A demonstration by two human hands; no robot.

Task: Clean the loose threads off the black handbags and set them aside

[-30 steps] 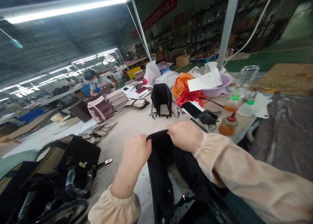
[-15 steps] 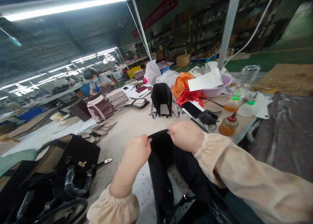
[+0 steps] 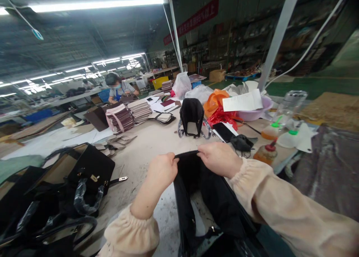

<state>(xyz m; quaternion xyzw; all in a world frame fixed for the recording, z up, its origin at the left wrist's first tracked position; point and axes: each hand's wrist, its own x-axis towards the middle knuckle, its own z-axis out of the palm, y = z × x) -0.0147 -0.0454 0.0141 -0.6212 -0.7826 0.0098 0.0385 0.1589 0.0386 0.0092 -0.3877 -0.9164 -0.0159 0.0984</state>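
A black handbag [image 3: 224,208] lies open in front of me, its dark inside facing up. My left hand [image 3: 164,169] pinches the far rim at its left corner. At the right corner of the same rim, my right hand [image 3: 217,156] is closed on the edge. Small metal fittings show inside the bag. Beyond my hands stands another black bag [image 3: 192,113], upright, with plastic-wrapped handles at its sides. Several more black handbags [image 3: 95,163] are piled at the left, with gold-coloured clasps and wrapped handles.
Stacked brown panels [image 3: 120,118] lie at the back left, near a masked co-worker [image 3: 120,88]. To the right are a phone [image 3: 223,131], a black face mask [image 3: 242,143], glue bottles [image 3: 266,154], a purple basin [image 3: 252,115] and orange and red plastic bags [image 3: 215,101].
The whole view has shifted, so the surroundings sit further right. Both hands keep their grip on the bag's rim, with hardly any movement against the bag.
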